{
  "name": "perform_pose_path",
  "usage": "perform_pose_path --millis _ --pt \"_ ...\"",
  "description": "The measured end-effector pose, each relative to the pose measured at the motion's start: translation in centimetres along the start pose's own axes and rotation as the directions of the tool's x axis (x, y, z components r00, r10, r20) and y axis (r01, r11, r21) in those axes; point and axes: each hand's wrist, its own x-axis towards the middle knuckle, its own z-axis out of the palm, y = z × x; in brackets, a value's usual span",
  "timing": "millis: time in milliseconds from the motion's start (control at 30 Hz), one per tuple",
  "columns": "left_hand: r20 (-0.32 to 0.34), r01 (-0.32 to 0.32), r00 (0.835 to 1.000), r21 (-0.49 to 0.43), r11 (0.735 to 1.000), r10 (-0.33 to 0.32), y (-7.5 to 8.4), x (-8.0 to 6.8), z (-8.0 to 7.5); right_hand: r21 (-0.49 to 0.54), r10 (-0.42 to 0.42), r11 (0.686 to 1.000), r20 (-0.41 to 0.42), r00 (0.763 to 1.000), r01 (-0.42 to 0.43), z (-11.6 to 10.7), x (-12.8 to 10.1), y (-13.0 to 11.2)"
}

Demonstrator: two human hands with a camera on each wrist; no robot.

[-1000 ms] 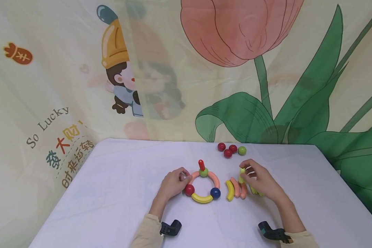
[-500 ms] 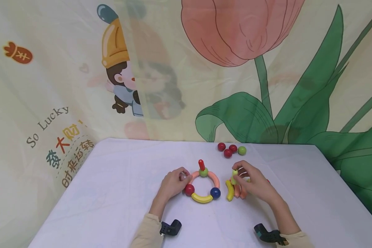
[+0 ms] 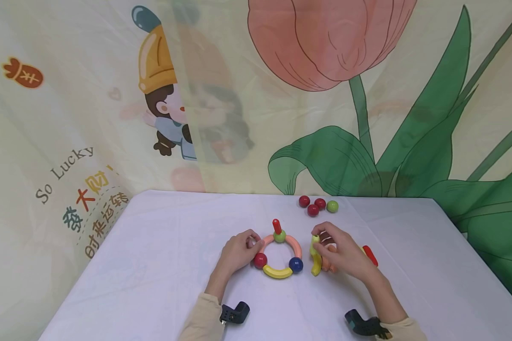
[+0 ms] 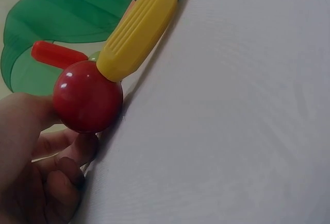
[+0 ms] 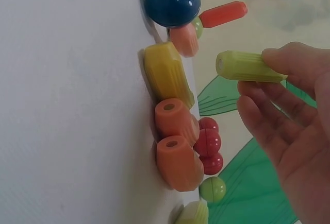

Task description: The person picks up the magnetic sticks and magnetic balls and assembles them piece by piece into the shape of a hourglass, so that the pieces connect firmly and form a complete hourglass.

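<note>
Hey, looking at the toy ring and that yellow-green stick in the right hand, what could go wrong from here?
1. The right hand pinches the yellow-green stick only near one end; it might slip and knock the loose curved pieces below.
2. The red peg stands upright on the ring; a bump could topple it.
3. The left hand steadies the ring only at the red ball; a push may separate the segments.
</note>
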Motion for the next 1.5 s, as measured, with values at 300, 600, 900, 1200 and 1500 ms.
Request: perform_pose_path --millis 300,600,900,1200,1500 --pt "0.012 0.022 1.0 -0.002 1.0 -0.022 0.1 0.0 0.0 0.011 -0.024 1.0 0.002 1.0 0.024 0.5 0.0 -0.6" --pt "0.013 0.027 1.0 -0.005 1.0 -0.027 0.2 -0.1 -0.1 -0.003 -0.075 0.997 0.006 0.997 0.075 1.0 0.0 -1.8" --pt "0.009 0.025 1.0 0.003 1.0 -0.025 0.2 -0.1 -0.1 0.014 -0.143 0.99 0.053 0.988 0.142 1.5 0.1 -2.1" --pt "0.011 0.015 1.0 0.003 1.0 -0.015 0.3 0.0 0.0 0.009 -0.162 0.987 0.087 0.983 0.162 2.0 0.0 -2.3" --pt "0.011 -0.083 0.997 0.0 0.997 0.083 0.2 0.0 0.0 0.017 -0.155 0.988 0.098 0.983 0.154 2.1 0.1 -2.4"
